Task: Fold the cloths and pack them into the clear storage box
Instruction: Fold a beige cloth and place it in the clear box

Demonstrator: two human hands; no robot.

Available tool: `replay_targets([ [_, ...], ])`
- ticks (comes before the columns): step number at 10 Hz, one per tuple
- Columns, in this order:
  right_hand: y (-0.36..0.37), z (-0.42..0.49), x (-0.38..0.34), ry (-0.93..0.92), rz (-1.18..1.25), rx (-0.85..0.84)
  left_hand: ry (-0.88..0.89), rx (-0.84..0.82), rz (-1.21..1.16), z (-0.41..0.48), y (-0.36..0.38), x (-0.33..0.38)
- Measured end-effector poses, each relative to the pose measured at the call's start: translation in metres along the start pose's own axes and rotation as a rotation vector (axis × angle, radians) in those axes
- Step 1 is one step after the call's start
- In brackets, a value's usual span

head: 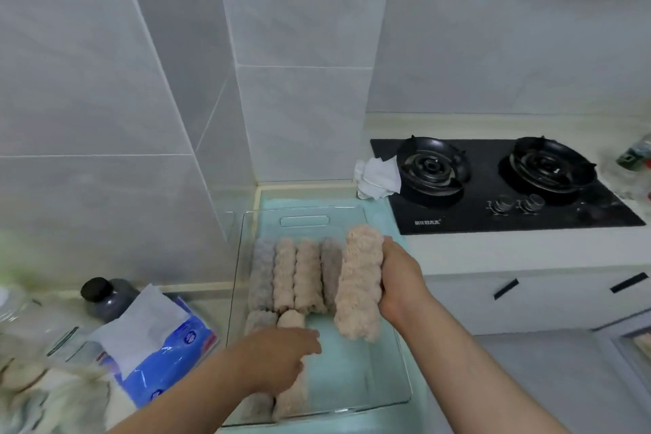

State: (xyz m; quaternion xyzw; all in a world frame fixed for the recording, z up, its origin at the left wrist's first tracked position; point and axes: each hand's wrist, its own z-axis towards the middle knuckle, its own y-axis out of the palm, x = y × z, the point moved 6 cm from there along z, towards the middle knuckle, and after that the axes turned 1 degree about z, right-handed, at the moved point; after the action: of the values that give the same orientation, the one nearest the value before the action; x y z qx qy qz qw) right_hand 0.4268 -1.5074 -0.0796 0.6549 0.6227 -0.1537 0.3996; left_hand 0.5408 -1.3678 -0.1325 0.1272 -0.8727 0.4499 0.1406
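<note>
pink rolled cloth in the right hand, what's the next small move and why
Probably lower the pink rolled cloth, gripped in the right hand, straight down into the bare strip of the clear storage box beside the grey roll that ends the back row. It hangs above that spot, and the left hand rests on the front-row rolls, out of the way.

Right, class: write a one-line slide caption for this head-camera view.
Right hand holds a rolled pink cloth above the clear storage box; left hand rests on rolls packed inside.
</note>
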Motion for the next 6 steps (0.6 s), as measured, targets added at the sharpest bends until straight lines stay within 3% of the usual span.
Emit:
replay_targets([
  [1,-0.001,-0.007,0.012,0.102,0.036,0.005,-0.017,-0.258,0.293,0.016,0.014,-0.007],
  [2,0.002,-0.010,0.034,0.163,-0.128,0.019,-0.033,-0.358,0.441,0.018,0.020,-0.013],
  [4,0.004,0.026,0.100,0.317,-0.327,0.195,-0.035,-0.311,0.471,0.009,0.012,-0.018],
  [6,-0.004,0.055,0.141,0.260,-0.527,0.316,-0.027,-0.286,0.468,0.006,0.013,-0.019],
])
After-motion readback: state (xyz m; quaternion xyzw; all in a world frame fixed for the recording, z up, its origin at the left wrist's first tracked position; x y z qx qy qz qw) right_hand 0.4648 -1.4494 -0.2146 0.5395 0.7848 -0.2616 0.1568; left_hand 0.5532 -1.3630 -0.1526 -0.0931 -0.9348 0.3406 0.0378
